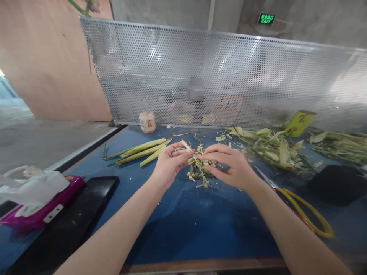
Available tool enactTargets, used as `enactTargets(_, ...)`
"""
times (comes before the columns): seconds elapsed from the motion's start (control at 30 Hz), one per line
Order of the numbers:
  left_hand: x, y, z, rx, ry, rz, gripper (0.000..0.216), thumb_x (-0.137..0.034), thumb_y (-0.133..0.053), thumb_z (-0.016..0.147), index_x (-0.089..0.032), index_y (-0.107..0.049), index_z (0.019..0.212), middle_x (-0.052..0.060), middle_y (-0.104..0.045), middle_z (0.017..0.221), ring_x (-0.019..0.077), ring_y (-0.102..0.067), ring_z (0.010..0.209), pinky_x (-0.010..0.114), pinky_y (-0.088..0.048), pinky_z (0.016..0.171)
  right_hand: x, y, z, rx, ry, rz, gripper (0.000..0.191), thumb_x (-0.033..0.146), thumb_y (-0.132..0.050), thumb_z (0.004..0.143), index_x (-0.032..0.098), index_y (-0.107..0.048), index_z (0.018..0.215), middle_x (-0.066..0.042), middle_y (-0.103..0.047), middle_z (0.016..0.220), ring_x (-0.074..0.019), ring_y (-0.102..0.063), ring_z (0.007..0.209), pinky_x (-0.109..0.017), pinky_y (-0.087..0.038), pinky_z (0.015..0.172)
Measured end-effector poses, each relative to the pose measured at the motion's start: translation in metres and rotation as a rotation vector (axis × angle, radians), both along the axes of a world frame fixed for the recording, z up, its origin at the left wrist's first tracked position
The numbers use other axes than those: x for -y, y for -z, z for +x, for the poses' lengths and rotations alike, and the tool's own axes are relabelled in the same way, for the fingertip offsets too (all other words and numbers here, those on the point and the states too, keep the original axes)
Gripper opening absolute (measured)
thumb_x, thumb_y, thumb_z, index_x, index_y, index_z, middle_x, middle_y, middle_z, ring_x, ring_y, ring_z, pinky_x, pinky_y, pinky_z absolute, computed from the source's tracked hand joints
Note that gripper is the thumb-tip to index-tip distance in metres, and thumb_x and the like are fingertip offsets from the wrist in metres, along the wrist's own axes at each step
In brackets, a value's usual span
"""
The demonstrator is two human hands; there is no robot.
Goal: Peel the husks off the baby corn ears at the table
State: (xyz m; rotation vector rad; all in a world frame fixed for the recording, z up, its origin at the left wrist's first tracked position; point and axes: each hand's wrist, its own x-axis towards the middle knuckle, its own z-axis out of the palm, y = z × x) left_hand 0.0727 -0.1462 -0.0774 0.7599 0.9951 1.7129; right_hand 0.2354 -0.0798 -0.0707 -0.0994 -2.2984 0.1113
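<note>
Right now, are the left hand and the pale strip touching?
Touching. The head view shows the pale strip sticking up from between the thumb and fingers of the left hand.

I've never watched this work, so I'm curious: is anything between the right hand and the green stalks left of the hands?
Yes: the left hand, holding a pale piece, is between the right hand and the stalks. Nothing visible stands between the left hand and them.
</note>
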Motion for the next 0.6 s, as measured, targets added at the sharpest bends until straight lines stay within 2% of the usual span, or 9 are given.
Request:
enactTargets(0.17, -0.0005, 0.0011, -0.0007, -0.002, 0.016, 0.031, 0.033, -0.008, -0.067, 0.06, -0.013, -0.049, 0.087, 0.004, -0.068, 0.067, 0.0114, -0.063, 0.066, 0.018, -0.048, 0.057, -0.001, 0.0034, -0.0021, 0.032, 0.011, 0.019, 0.022, 0.017, -0.049, 0.08, 0.023, -0.059, 0.099, -0.004, -0.062, 0.093, -0.0124, -0.057, 0.088, -0.027, -0.048, 0.078)
enactTargets(0.3, -0.0007, 0.0027, -0.001, -0.025, 0.035, 0.028, 0.035, -0.009, -0.069, 0.059, -0.013, -0.049, 0.086, 0.003, -0.067, 0.065, 0.0111, -0.063, 0.065, 0.019, -0.047, 0.058, -0.0006, 0.0039, -0.0017, 0.06, 0.075, -0.014, 0.023, 0.018, -0.046, 0.082, 0.024, -0.059, 0.099, -0.002, -0.063, 0.094, -0.0127, -0.057, 0.089, -0.027, -0.048, 0.078)
enactTargets(0.47, -0.0004, 0.0041, -0.0012, -0.09, 0.055, 0.051, 0.038, -0.012, -0.071, 0.057, -0.014, -0.05, 0.088, 0.0, -0.066, 0.063, 0.0105, -0.062, 0.062, 0.02, -0.047, 0.057, -0.0014, 0.0015, -0.0007, 0.031, 0.101, -0.098, 0.021, 0.019, -0.046, 0.082, 0.025, -0.06, 0.097, -0.002, -0.063, 0.091, -0.0126, -0.057, 0.084, -0.026, -0.048, 0.072)
enactTargets(0.6, -0.0002, 0.003, -0.0006, -0.099, 0.06, 0.064, 0.038, -0.011, -0.071, 0.058, -0.015, -0.05, 0.089, 0.0, -0.066, 0.064, 0.0111, -0.062, 0.065, 0.02, -0.046, 0.058, -0.0023, 0.0003, 0.001, 0.008, 0.096, -0.074, 0.021, 0.018, -0.046, 0.082, 0.025, -0.06, 0.096, -0.001, -0.063, 0.089, -0.0126, -0.057, 0.084, -0.026, -0.048, 0.071)
